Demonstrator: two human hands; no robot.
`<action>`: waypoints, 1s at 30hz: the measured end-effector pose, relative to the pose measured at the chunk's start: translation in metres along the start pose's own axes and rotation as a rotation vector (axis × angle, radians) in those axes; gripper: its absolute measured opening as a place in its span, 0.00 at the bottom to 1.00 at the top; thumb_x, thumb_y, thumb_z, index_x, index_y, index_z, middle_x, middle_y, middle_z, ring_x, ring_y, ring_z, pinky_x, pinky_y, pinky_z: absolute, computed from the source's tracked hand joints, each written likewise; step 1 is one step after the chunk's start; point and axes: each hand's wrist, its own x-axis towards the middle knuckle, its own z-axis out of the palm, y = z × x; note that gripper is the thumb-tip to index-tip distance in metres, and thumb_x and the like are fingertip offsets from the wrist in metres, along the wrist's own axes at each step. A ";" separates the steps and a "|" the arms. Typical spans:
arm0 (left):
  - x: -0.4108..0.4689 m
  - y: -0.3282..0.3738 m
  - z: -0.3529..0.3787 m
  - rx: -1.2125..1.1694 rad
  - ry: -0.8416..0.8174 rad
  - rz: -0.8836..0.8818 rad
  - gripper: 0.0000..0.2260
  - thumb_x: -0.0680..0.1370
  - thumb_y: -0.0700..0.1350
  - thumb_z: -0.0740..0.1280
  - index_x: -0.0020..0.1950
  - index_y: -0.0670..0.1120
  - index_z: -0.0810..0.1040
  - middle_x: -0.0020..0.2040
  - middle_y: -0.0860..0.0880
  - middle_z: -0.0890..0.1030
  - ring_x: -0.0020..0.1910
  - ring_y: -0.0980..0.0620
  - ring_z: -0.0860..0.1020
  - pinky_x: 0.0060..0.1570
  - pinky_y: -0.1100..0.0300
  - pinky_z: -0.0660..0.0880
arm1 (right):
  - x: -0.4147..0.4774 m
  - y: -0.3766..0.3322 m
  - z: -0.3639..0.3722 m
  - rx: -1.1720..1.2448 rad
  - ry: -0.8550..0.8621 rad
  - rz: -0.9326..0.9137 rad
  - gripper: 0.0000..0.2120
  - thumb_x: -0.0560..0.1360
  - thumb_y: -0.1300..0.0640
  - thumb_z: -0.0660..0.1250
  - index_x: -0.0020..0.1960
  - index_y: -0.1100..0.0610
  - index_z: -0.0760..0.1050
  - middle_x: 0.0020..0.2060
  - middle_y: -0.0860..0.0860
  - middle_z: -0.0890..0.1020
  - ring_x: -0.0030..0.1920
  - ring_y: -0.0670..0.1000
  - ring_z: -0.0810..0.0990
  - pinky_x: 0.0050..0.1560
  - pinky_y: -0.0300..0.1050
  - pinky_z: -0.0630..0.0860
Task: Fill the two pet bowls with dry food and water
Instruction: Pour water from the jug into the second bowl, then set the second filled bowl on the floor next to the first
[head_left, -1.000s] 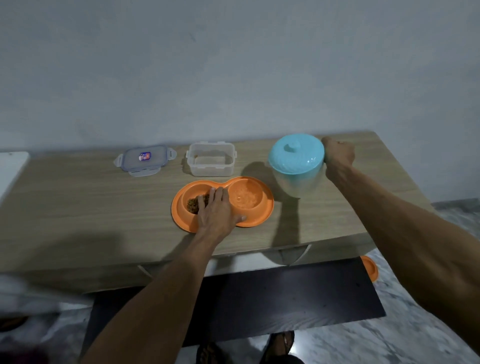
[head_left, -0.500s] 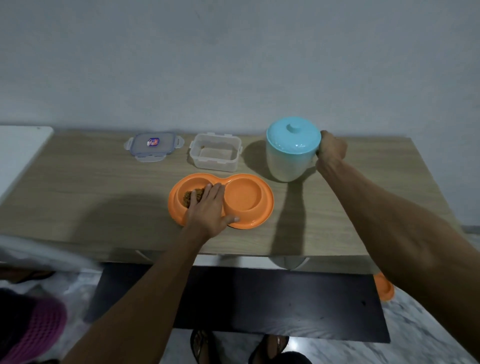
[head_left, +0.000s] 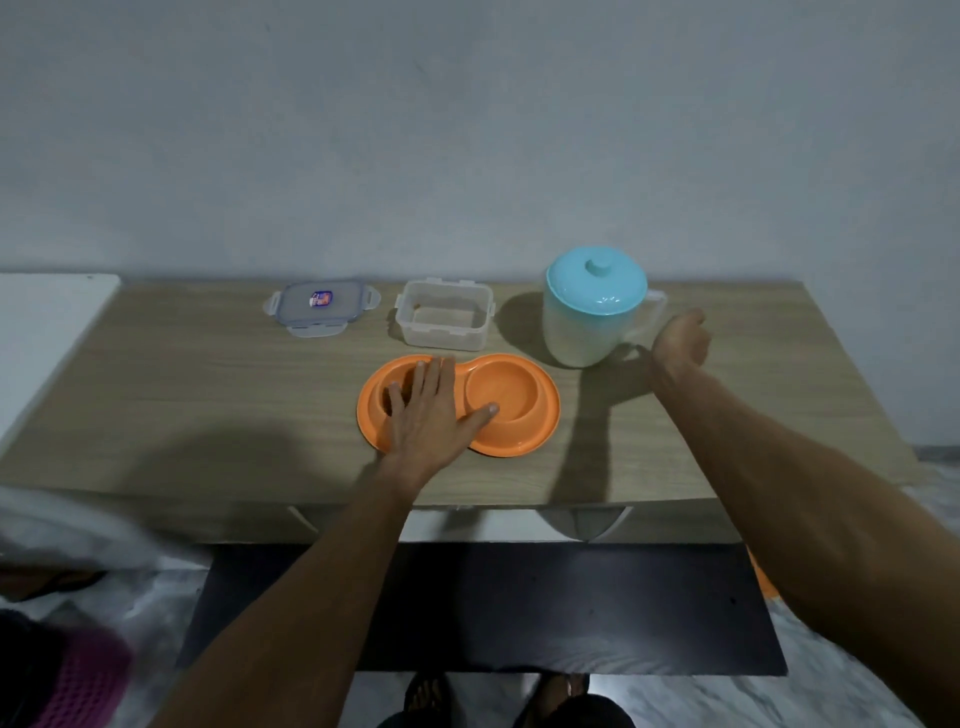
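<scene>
1. The left hand (head_left: 431, 410) lies flat, palm down with fingers spread, on the orange double pet bowl (head_left: 519, 449). It covers most of the left well (head_left: 400, 370), and the thumb reaches onto the rim of the right well (head_left: 511, 395).
2. The right hand (head_left: 680, 338) is off to the bowl's right and a little behind it. Its fingers are loosely curled and hold nothing.
3. A dark bit of dry food (head_left: 387, 404) shows past the left hand's little finger.
4. I cannot tell whether the right well holds water.
5. The water jug (head_left: 587, 332), with its teal lid on, stands upright behind the bowl's right end. Its handle is just beside the right hand.
6. An open clear container (head_left: 444, 325) sits directly behind the bowl, with its snap lid (head_left: 322, 307) further left.
7. All of this rests on a wooden table (head_left: 208, 389).
</scene>
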 end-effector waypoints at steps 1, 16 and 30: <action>0.000 -0.003 -0.003 -0.053 0.040 -0.031 0.41 0.77 0.69 0.56 0.81 0.45 0.50 0.81 0.45 0.53 0.80 0.45 0.50 0.75 0.37 0.49 | -0.008 0.009 -0.005 -0.034 0.028 -0.003 0.25 0.80 0.50 0.52 0.68 0.66 0.71 0.65 0.63 0.76 0.64 0.63 0.75 0.63 0.53 0.70; 0.017 -0.088 -0.013 -0.235 0.005 -0.502 0.32 0.76 0.61 0.65 0.67 0.36 0.71 0.66 0.36 0.74 0.66 0.36 0.72 0.62 0.45 0.72 | -0.115 0.111 0.018 -0.657 -0.257 -0.213 0.33 0.66 0.39 0.71 0.60 0.62 0.74 0.57 0.60 0.79 0.56 0.63 0.79 0.55 0.54 0.79; 0.010 -0.051 0.000 -0.489 -0.155 -0.528 0.17 0.67 0.59 0.69 0.43 0.45 0.77 0.44 0.42 0.83 0.44 0.40 0.83 0.47 0.47 0.83 | -0.108 0.111 -0.038 -0.602 -0.123 -0.198 0.26 0.69 0.47 0.74 0.60 0.61 0.76 0.58 0.59 0.80 0.58 0.61 0.78 0.57 0.52 0.77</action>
